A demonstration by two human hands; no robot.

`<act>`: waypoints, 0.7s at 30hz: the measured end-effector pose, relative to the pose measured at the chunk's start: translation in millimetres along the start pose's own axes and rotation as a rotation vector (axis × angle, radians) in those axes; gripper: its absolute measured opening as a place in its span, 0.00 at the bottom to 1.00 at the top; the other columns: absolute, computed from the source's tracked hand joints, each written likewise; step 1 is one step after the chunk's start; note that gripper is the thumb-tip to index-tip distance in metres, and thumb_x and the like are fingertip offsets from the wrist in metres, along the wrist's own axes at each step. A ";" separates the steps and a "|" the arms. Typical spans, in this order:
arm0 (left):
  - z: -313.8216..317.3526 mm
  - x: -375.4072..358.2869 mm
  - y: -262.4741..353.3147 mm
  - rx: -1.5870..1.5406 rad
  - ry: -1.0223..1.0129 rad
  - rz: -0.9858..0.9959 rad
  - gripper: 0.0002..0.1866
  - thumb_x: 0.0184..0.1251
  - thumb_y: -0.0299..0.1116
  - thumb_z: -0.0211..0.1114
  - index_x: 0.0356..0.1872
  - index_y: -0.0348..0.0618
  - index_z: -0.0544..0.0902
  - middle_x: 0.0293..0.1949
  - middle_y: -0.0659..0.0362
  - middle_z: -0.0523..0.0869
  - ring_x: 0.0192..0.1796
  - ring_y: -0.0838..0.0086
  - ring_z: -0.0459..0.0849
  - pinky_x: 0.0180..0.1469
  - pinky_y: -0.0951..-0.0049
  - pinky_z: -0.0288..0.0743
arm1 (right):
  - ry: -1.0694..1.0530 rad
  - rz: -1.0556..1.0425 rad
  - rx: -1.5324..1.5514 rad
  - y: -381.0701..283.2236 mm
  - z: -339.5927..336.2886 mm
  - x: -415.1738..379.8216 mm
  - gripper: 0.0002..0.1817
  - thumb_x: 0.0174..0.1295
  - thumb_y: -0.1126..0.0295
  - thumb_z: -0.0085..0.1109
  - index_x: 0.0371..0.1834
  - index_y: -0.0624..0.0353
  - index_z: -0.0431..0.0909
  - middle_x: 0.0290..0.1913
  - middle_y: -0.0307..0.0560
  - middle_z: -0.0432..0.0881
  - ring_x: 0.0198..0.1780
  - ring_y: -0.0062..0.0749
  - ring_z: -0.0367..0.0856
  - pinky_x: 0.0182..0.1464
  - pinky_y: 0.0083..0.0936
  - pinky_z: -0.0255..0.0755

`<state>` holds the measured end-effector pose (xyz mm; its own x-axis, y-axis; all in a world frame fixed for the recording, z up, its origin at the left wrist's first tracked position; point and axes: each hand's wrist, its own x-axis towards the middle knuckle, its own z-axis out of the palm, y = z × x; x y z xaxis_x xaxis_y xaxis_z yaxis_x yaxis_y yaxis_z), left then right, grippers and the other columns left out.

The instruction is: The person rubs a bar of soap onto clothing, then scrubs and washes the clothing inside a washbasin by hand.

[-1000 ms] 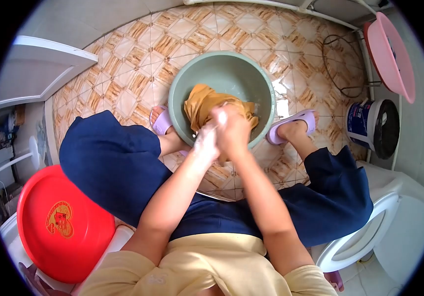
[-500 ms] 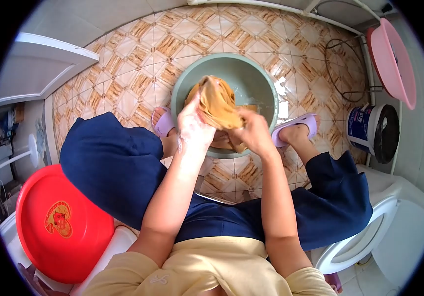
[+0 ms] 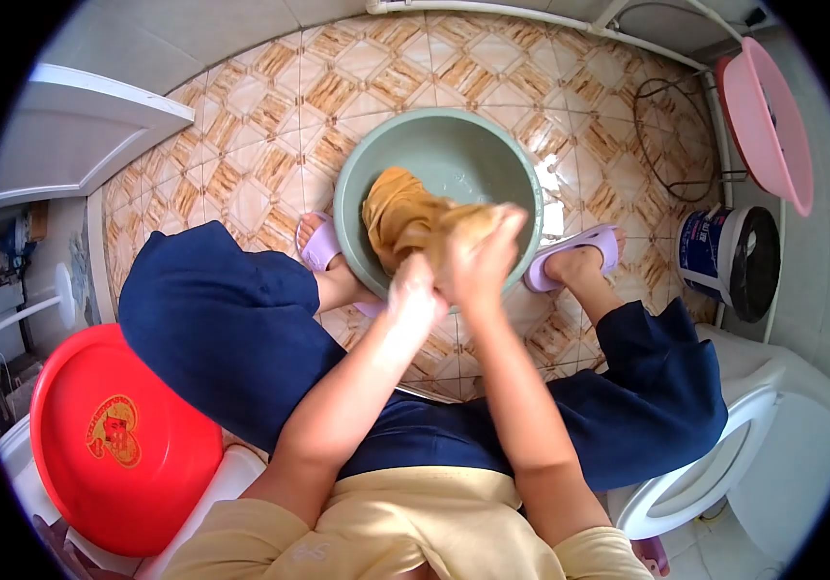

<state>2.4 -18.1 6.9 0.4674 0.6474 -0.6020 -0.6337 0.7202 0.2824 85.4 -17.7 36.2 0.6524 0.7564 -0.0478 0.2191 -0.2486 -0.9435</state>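
A mustard-yellow garment [image 3: 403,215] is bunched up in the green basin [image 3: 362,159], partly resting inside and partly raised toward its near rim. My left hand [image 3: 415,292] is closed on the near part of the cloth, blurred by motion. Right beside it, my right hand [image 3: 481,253] grips a bunched end of the same cloth, also smeared. The two hands nearly touch over the basin's near side. Wet drops or suds show on the basin's inner wall. What lies beneath the hands is hidden.
The basin stands on patterned floor tiles [image 3: 251,126] between my feet in lilac slippers [image 3: 594,253]. At left leans a red basin [image 3: 125,483]. A bucket [image 3: 729,256] and a pink basin [image 3: 772,126] are at right, above a white toilet [image 3: 695,483].
The cloth has shifted from being held up between both hands to lying lower at left. My left hand has moved right and nearer to me; my right hand has moved slightly left and up.
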 end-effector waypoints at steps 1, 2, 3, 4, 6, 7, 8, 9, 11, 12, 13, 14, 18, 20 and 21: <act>0.7 15.9 -12.7 -0.028 0.271 -0.048 0.16 0.72 0.29 0.47 0.55 0.32 0.73 0.54 0.50 0.78 0.52 0.65 0.81 0.59 0.63 0.74 | 0.089 -0.205 -0.194 17.5 -12.9 23.1 0.27 0.54 0.73 0.50 0.59 0.61 0.58 0.42 0.61 0.77 0.39 0.57 0.79 0.45 0.46 0.71; 4.0 17.2 -12.3 -0.087 0.309 -0.042 0.16 0.71 0.31 0.47 0.54 0.34 0.74 0.53 0.50 0.79 0.51 0.64 0.81 0.58 0.61 0.75 | 0.060 -0.020 -0.156 31.2 -21.4 30.7 0.25 0.51 0.75 0.48 0.57 0.59 0.65 0.44 0.59 0.75 0.44 0.54 0.76 0.48 0.45 0.70; 13.9 15.1 -7.7 -0.146 0.346 -0.035 0.16 0.71 0.33 0.48 0.52 0.35 0.74 0.51 0.51 0.80 0.51 0.63 0.81 0.58 0.60 0.75 | 0.057 -0.021 -0.156 36.3 -21.5 26.2 0.25 0.51 0.75 0.48 0.57 0.59 0.65 0.44 0.59 0.75 0.44 0.54 0.76 0.48 0.45 0.70; 23.1 12.2 0.8 -0.126 0.249 -0.007 0.17 0.70 0.36 0.49 0.52 0.36 0.75 0.50 0.50 0.80 0.50 0.62 0.81 0.57 0.60 0.75 | -0.042 -0.187 -0.252 39.7 -22.7 19.5 0.23 0.50 0.74 0.48 0.53 0.58 0.70 0.45 0.58 0.74 0.46 0.52 0.75 0.49 0.43 0.70; 23.4 4.9 31.2 -0.205 -0.014 -0.300 0.20 0.68 0.45 0.51 0.52 0.41 0.75 0.47 0.51 0.81 0.50 0.62 0.81 0.56 0.61 0.75 | -0.109 -0.363 -0.330 18.3 -18.7 -7.4 0.16 0.46 0.73 0.49 0.39 0.55 0.80 0.43 0.52 0.74 0.47 0.48 0.74 0.47 0.39 0.72; -8.5 27.4 26.1 -0.199 -0.253 -0.218 0.22 0.70 0.51 0.49 0.51 0.44 0.75 0.49 0.53 0.80 0.51 0.64 0.80 0.56 0.63 0.74 | -0.149 -0.465 -0.322 -3.8 -15.7 -21.7 0.13 0.47 0.70 0.53 0.38 0.52 0.79 0.41 0.50 0.74 0.43 0.47 0.74 0.44 0.39 0.73; 14.6 14.6 28.8 -0.163 -0.196 -0.159 0.24 0.70 0.53 0.47 0.51 0.43 0.75 0.48 0.54 0.80 0.48 0.64 0.80 0.53 0.63 0.75 | -0.200 -0.480 -0.326 -19.4 -13.3 -31.9 0.12 0.47 0.67 0.56 0.38 0.52 0.79 0.39 0.48 0.75 0.41 0.46 0.75 0.42 0.38 0.73; 37.0 -0.2 30.6 -0.129 -0.134 -0.100 0.25 0.70 0.54 0.46 0.50 0.41 0.75 0.47 0.55 0.81 0.44 0.65 0.81 0.50 0.63 0.76 | -0.254 -0.490 -0.330 -27.3 -12.0 -38.8 0.12 0.47 0.64 0.60 0.37 0.51 0.79 0.37 0.47 0.75 0.39 0.45 0.76 0.41 0.38 0.74; -34.8 41.3 -5.7 -0.260 -0.623 -0.155 0.19 0.73 0.47 0.48 0.47 0.43 0.76 0.44 0.57 0.82 0.42 0.70 0.81 0.47 0.68 0.77 | -0.114 -0.445 -0.398 14.5 2.0 -20.1 0.14 0.49 0.58 0.65 0.31 0.55 0.78 0.30 0.50 0.77 0.33 0.45 0.77 0.35 0.39 0.73; -14.0 30.9 -6.0 -0.106 -0.246 -0.119 0.16 0.72 0.45 0.50 0.47 0.43 0.76 0.43 0.57 0.82 0.42 0.71 0.82 0.47 0.69 0.78 | -0.080 -0.282 -0.391 30.1 -0.2 -1.0 0.13 0.53 0.58 0.63 0.31 0.55 0.78 0.31 0.51 0.77 0.34 0.46 0.78 0.35 0.40 0.72; 6.3 18.1 -4.9 0.048 0.131 -0.084 0.14 0.71 0.42 0.52 0.46 0.44 0.77 0.42 0.58 0.83 0.42 0.72 0.83 0.46 0.70 0.79 | -0.043 -0.114 -0.383 40.2 -8.1 12.8 0.12 0.56 0.58 0.60 0.32 0.56 0.77 0.31 0.53 0.78 0.34 0.48 0.78 0.35 0.42 0.72; 6.4 18.8 -7.5 0.100 0.157 -0.076 0.12 0.72 0.39 0.49 0.46 0.44 0.76 0.43 0.57 0.83 0.45 0.70 0.84 0.50 0.68 0.80 | -0.078 -0.065 -0.389 41.6 -18.6 20.7 0.11 0.58 0.59 0.58 0.33 0.56 0.77 0.31 0.54 0.78 0.36 0.49 0.78 0.37 0.42 0.72; 2.8 20.8 5.9 -0.058 0.042 -0.066 0.15 0.72 0.40 0.50 0.49 0.44 0.76 0.44 0.56 0.83 0.46 0.70 0.84 0.51 0.69 0.79 | -0.025 -0.309 -0.400 16.4 -15.5 3.0 0.08 0.58 0.62 0.59 0.33 0.53 0.77 0.35 0.50 0.77 0.38 0.47 0.78 0.41 0.39 0.73; 7.6 12.3 25.0 -0.130 -0.128 -0.214 0.18 0.72 0.44 0.49 0.52 0.44 0.76 0.46 0.54 0.83 0.48 0.70 0.83 0.51 0.68 0.79 | -0.082 -0.525 -0.309 -27.6 -12.4 -28.0 0.08 0.54 0.63 0.62 0.32 0.53 0.77 0.37 0.46 0.75 0.38 0.45 0.78 0.40 0.39 0.72; 8.2 9.3 24.9 -0.177 -0.272 -0.168 0.19 0.73 0.45 0.48 0.53 0.43 0.76 0.47 0.54 0.82 0.48 0.70 0.82 0.51 0.68 0.79 | -0.165 -0.570 -0.284 -44.1 -11.2 -41.4 0.08 0.52 0.63 0.63 0.32 0.53 0.77 0.38 0.44 0.75 0.37 0.44 0.77 0.39 0.39 0.73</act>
<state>-4.0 7.9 14.5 0.7063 0.5833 -0.4012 -0.6195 0.7835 0.0484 56.8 -44.8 83.5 0.2628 0.8940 0.3629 0.6949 0.0856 -0.7140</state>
